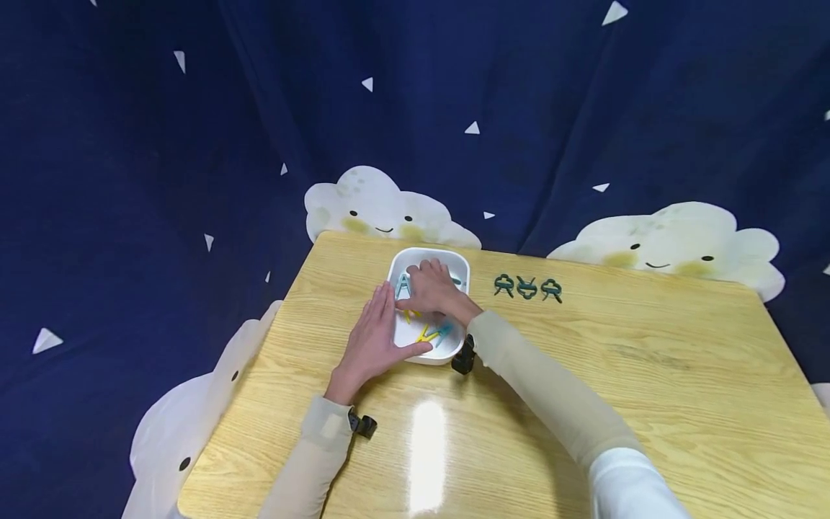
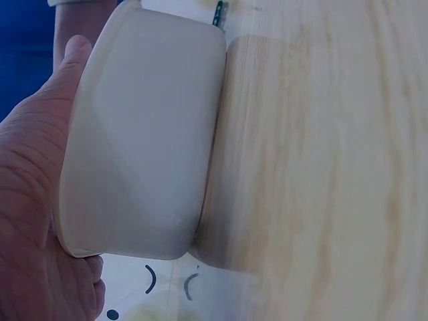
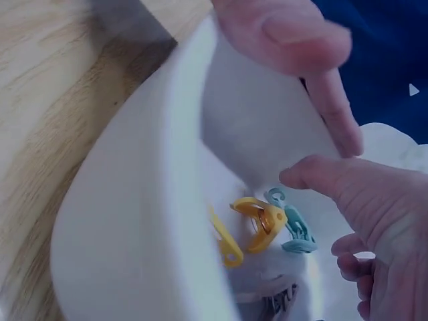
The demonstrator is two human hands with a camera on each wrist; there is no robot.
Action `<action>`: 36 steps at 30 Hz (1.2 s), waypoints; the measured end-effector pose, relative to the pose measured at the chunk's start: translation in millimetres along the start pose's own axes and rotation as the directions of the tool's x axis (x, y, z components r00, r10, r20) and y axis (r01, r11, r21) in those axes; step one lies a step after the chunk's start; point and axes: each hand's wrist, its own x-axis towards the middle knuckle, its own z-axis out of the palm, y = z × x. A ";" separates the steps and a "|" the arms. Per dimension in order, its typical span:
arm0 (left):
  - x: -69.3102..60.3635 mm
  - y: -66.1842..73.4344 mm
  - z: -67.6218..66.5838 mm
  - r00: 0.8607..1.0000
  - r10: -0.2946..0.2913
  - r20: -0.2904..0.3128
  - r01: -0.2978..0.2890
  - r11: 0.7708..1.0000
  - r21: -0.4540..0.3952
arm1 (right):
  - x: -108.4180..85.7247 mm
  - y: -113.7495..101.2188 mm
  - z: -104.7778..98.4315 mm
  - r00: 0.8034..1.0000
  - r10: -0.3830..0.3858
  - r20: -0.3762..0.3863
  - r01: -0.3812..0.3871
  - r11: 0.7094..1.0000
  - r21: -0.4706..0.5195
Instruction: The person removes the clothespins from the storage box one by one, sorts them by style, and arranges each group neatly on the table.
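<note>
Right hand [image 1: 432, 288] is bent-fingered inside the smooth white box [image 2: 140, 147] (whether it grips anything cannot be told), left hand [image 1: 374, 337] spread along the box's rim, V-shaped yellow clips [image 3: 273, 227] and teal clips [image 3: 299, 231] partly covered inside, dark green clips [image 1: 527, 287] right of it on the grained table [image 1: 648, 404], blue curtain [image 1: 415, 43] behind.

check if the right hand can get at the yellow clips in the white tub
Probably yes: the right hand is inside the open white tub, close to the yellow clips, and nothing seems to lie on them.
</note>
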 end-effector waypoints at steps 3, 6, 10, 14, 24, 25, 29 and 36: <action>0.6 -0.8 -0.2 1.000 0.000 0.001 0.000 1.000 0.005 | 6.3 -1.6 3.4 1.000 0.006 0.017 -0.006 1.000 -0.001; 0.5 -1.2 -0.8 1.000 -0.005 0.010 0.005 1.000 0.006 | 10.4 -1.5 6.5 0.999 0.015 0.030 -0.015 1.000 -0.005; 0.3 -0.1 -0.8 1.000 -0.007 0.015 0.007 1.000 0.002 | 10.3 0.2 8.6 0.999 0.018 0.036 -0.018 1.000 -0.004; 0.4 0.2 -1.2 1.000 -0.007 0.016 0.007 1.000 -0.005 | 9.9 3.0 10.1 0.999 0.030 0.029 -0.031 0.999 0.013; -1.2 -0.2 -0.5 0.999 -0.020 0.029 0.020 1.000 0.004 | 12.9 8.5 16.0 0.999 0.022 0.030 -0.024 0.997 0.071; -1.3 -0.1 -0.3 0.999 -0.020 0.030 0.020 1.000 0.004 | 13.1 8.7 16.6 0.999 0.022 0.027 -0.024 0.997 0.073; -1.5 0.0 -0.2 0.999 -0.016 0.029 0.015 1.000 0.007 | 11.7 8.6 16.0 1.000 0.015 0.006 -0.015 0.998 0.069; -0.8 -0.4 -0.2 0.999 -0.023 0.035 0.023 1.000 0.003 | 1.9 8.8 3.9 0.999 0.013 -0.037 -0.009 0.994 0.110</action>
